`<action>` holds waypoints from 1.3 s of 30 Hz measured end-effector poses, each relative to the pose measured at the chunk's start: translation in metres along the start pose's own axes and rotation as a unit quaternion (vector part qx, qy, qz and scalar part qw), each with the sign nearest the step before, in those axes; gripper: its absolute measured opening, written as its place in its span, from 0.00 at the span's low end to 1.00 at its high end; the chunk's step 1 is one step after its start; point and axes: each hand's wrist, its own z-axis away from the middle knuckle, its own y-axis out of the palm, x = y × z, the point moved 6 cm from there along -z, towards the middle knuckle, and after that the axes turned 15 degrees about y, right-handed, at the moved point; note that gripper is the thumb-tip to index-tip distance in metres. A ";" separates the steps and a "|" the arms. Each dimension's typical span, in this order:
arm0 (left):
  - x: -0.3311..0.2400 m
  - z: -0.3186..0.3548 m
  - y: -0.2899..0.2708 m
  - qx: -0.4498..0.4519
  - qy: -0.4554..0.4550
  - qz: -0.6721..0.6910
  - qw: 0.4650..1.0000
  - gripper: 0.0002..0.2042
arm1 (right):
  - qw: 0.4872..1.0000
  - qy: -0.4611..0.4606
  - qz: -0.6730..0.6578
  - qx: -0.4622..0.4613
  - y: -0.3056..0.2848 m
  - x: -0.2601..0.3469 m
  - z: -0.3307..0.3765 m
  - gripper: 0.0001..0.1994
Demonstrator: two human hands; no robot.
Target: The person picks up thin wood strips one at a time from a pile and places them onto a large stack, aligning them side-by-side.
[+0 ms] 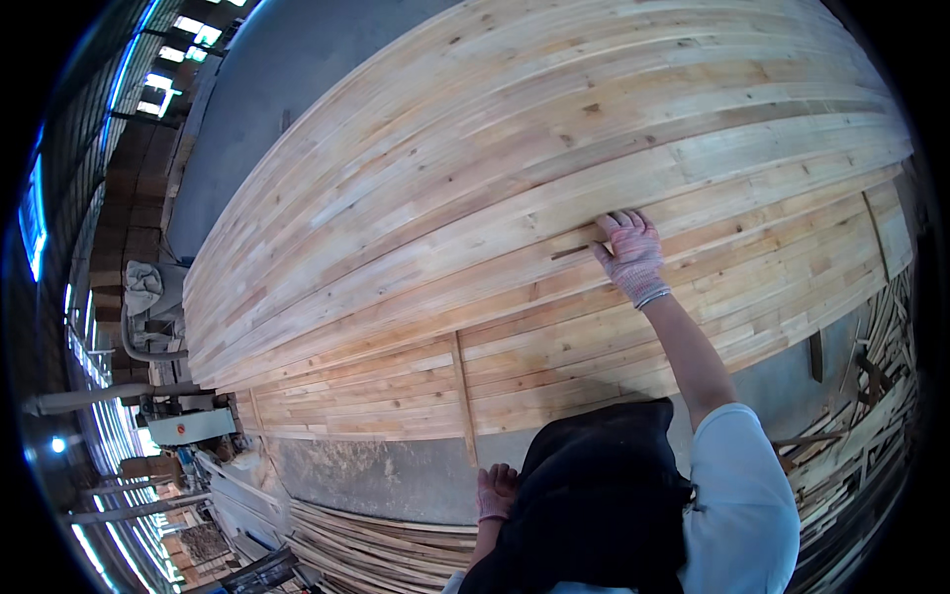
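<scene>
Head view: the gloved right hand (631,252) is lying over the upper wood panel (416,188), close to that panel's near edge, its fingers bending down and its thumb standing apart from them. A short dark strip (568,252) is sitting just left of the thumb, its long axis pointing roughly leftward from the grip; whether thumb and fingers are closing on it, I cannot tell. The upper panel is running lengthwise to both sides of this hand, rising toward the right, and most of its breadth is stretching away beyond the fingertips. Nearer the body than the grip, a lower wood panel (554,356) is showing below that edge, with a thin batten (463,396) crossing it to the hand's lower left. The left hand (498,492) is hanging well apart, beside the black garment (604,495); its grip is too hidden to tell. The right hand is being the nearer one to the strip.
</scene>
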 end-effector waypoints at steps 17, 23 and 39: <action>0.035 -0.027 -0.038 0.061 0.056 0.131 0.988 0.17 | 0.963 -0.051 0.251 0.080 0.030 0.017 -0.014 0.27; 0.044 -0.053 -0.037 0.149 0.039 0.169 0.974 0.16 | 0.948 -0.070 0.281 0.129 0.012 0.028 -0.009 0.24; -0.019 0.034 0.120 0.272 0.005 0.192 0.943 0.18 | 0.906 -0.201 0.009 0.374 -0.022 0.065 0.197 0.22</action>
